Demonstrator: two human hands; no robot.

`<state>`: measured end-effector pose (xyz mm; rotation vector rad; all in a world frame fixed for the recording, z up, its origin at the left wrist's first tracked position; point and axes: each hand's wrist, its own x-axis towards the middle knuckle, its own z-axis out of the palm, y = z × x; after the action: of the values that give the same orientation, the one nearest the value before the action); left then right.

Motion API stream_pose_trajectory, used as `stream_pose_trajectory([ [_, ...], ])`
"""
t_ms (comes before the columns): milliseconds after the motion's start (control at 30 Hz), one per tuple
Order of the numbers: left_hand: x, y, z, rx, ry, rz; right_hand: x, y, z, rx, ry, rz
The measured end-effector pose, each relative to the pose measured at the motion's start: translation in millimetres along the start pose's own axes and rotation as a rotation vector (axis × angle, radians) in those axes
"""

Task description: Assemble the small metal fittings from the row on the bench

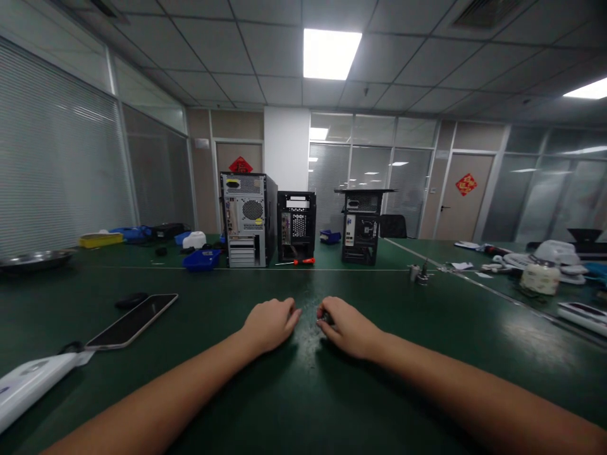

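Both my hands rest on the green table (332,404) in front of me, close together with the fingertips almost meeting. My left hand (270,323) lies knuckles up with its fingers curled under. My right hand (346,325) is also curled, and a small dark thing I cannot make out shows at its fingertips. A scuffed pale patch (308,338) on the table lies between the two hands.
Three computer cases (247,220) (296,225) (361,227) stand at the far side, with a red-handled screwdriver (300,261) and a blue bin (202,260). A phone (133,320) and a white device (33,379) lie at left. Clutter fills the right edge.
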<state>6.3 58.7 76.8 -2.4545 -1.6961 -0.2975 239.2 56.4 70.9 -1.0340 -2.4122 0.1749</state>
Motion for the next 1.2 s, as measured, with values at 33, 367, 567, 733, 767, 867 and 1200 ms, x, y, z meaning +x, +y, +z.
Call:
stream_pose_trajectory([
  [33, -3.3, 10.6, 1.4, -0.059, 0.033, 0.04, 0.9, -5.3, 6.7, -0.003, 0.024, -0.037],
  [367, -42.1, 1.5, 39.5, -0.057, 0.02, 0.178, -9.3, -18.1, 66.5, 0.24, 0.182, -0.046],
  [567, -59.0, 1.4, 49.7, -0.08, 0.024, 0.282, -18.9, -22.9, 76.6, 0.189, 0.159, -0.075],
  [733, -68.0, -1.2, 57.9, -0.114, 0.063, 0.1, -23.9, -25.6, 87.2, 0.105, 0.123, -0.014],
  [767, -68.8, -3.0, 58.9, -0.139, 0.077, 0.018, -23.8, -25.4, 89.4, 0.116, 0.15, 0.018],
  [867, -70.1, -7.5, 60.8, -0.211, 0.086, -0.11, -23.3, -23.2, 94.2, 0.206, 0.287, 0.11],
  [1200, -75.7, 1.6, 69.0, -0.14, 0.08, 0.13, -36.9, -32.9, 93.1, -0.059, 0.119, -0.226],
])
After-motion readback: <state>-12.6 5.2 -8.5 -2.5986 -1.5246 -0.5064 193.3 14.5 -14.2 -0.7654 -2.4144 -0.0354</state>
